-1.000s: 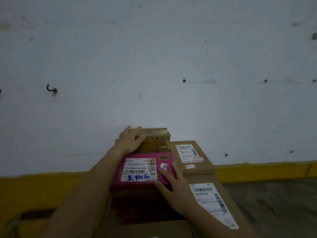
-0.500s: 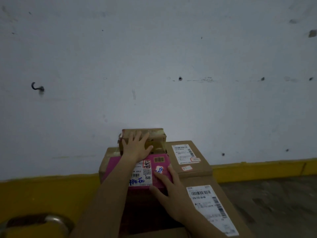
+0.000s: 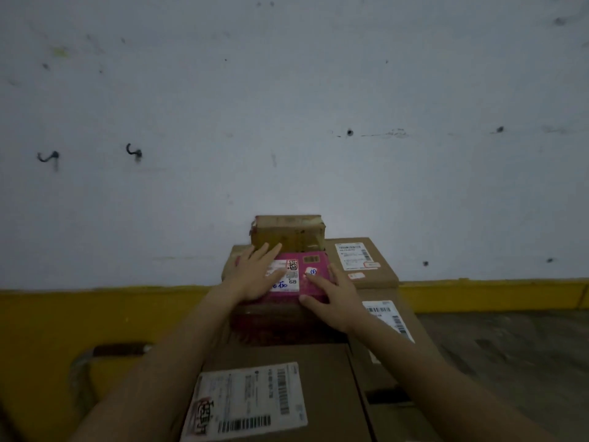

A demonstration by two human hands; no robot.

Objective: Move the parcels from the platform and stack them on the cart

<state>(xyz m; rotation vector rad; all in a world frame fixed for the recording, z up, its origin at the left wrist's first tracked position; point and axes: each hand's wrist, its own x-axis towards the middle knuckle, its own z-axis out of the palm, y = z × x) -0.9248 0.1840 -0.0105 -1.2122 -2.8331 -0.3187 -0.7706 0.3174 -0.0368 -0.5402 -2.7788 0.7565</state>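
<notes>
Since half a second ago the left hand (image 3: 255,275) has slid back off the small taped box (image 3: 288,232) and now lies flat, fingers spread, on the pink parcel (image 3: 316,261), covering part of its white label. The right hand (image 3: 334,301) rests with straight fingers on the parcel's right near corner, grasping nothing. The pink parcel sits on top of stacked brown boxes (image 3: 318,362), just in front of the taped box and beside a labelled box (image 3: 360,263).

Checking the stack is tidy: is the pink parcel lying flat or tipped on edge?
Flat. The pink parcel lies with its shipping label facing up, and the left hand and right hand rest on its top.
</notes>
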